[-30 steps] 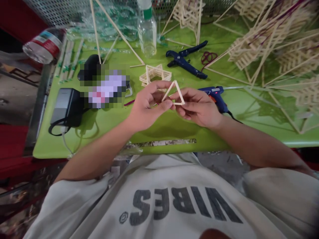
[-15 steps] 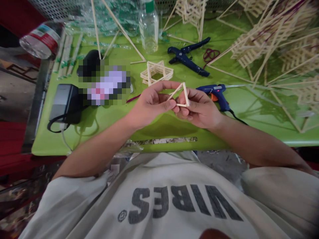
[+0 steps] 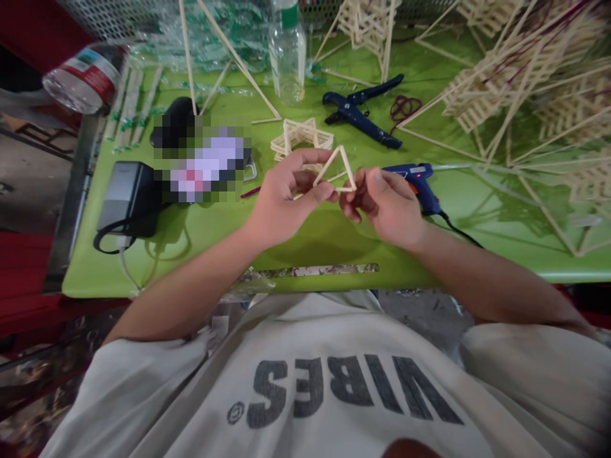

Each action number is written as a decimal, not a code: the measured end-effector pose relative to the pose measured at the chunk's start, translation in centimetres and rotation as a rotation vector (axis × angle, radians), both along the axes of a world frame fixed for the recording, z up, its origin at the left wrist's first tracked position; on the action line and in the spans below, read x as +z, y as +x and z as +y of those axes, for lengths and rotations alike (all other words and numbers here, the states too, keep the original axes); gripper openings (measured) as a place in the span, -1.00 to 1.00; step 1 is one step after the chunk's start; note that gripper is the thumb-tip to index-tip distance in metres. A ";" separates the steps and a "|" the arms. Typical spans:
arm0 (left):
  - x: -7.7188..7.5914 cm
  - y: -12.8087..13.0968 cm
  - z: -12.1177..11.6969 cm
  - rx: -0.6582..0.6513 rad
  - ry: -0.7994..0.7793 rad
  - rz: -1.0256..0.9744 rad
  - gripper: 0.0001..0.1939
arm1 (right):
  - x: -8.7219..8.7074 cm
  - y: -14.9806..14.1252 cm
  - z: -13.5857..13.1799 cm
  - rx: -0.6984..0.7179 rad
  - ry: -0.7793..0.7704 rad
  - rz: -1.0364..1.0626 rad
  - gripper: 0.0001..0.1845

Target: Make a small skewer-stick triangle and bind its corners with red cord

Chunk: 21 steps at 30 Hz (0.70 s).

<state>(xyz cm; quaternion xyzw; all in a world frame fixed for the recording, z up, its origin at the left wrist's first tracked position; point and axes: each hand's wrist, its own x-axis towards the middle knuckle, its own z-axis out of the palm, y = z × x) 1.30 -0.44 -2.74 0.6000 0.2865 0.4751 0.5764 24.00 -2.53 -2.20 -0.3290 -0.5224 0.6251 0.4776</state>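
My left hand (image 3: 289,200) pinches a small triangle of pale wooden sticks (image 3: 347,166) by its lower left corner, raised above the green table. Beside its lower right corner is my right hand (image 3: 389,207), thumb lifted away from the loosely curled fingers, with nothing seen in it. Whether a fingertip still touches the triangle I cannot tell. Just beyond my left hand lies a star-shaped stack of sticks (image 3: 285,137), partly covered by the fingers. A blue glue gun (image 3: 421,172) with a small red light lies right behind my right hand.
Dark blue cutters (image 3: 360,114) and a purple cord (image 3: 405,107) lie farther back. Stick frames (image 3: 506,95) crowd the right side. A clear bottle (image 3: 287,60) stands at the back. To the left are a power bank (image 3: 126,197), a blurred phone (image 3: 207,165) and wrapped stick bundles (image 3: 128,108).
My right hand has loosened from the triangle and its thumb has lifted off. The triangle has shifted slightly left and turned, so its face shows more openly, still in my left hand.
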 end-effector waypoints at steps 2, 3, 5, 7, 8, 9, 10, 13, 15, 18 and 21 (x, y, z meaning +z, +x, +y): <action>-0.2 0.0 0.0 0.079 0.066 0.040 -0.50 | 0.1 0.0 -0.3 -0.053 0.090 -0.088 -0.39; -0.2 0.0 -0.1 0.107 0.085 0.055 -0.53 | 0.3 0.0 -0.6 -0.076 0.117 -0.131 -0.44; 0.0 0.0 -0.3 0.131 0.096 0.077 -0.58 | 0.7 -0.1 -1.0 -0.115 0.139 -0.202 -0.52; 0.4 0.2 -0.5 0.126 0.081 0.083 -0.62 | 1.0 -0.1 -1.4 -0.151 0.144 -0.246 -0.55; 0.5 0.2 -0.5 0.116 0.072 0.077 -0.61 | 1.1 -0.2 -1.5 -0.162 0.149 -0.255 -0.55; 0.6 0.2 -0.6 0.105 0.064 0.066 -0.60 | 1.2 -0.2 -1.5 -0.170 0.154 -0.258 -0.55; 0.6 0.2 -0.6 0.093 0.058 0.050 -0.58 | 1.2 -0.2 -1.5 -0.178 0.156 -0.258 -0.55; 0.4 -0.1 -0.3 0.046 0.011 -0.035 -0.58 | 1.1 -0.2 -1.2 -0.187 0.148 -0.222 -0.57; 0.2 -0.4 0.1 0.026 -0.052 -0.095 -0.62 | 1.0 -0.2 -0.9 -0.153 0.123 -0.170 -0.57; 0.1 -0.6 0.4 0.019 -0.129 -0.138 -0.76 | 0.8 -0.2 -0.5 -0.074 0.070 -0.088 -0.55; 0.2 -0.4 0.4 -0.016 -0.124 -0.153 -0.75 | 0.6 -0.3 -0.4 -0.012 0.007 -0.006 -0.54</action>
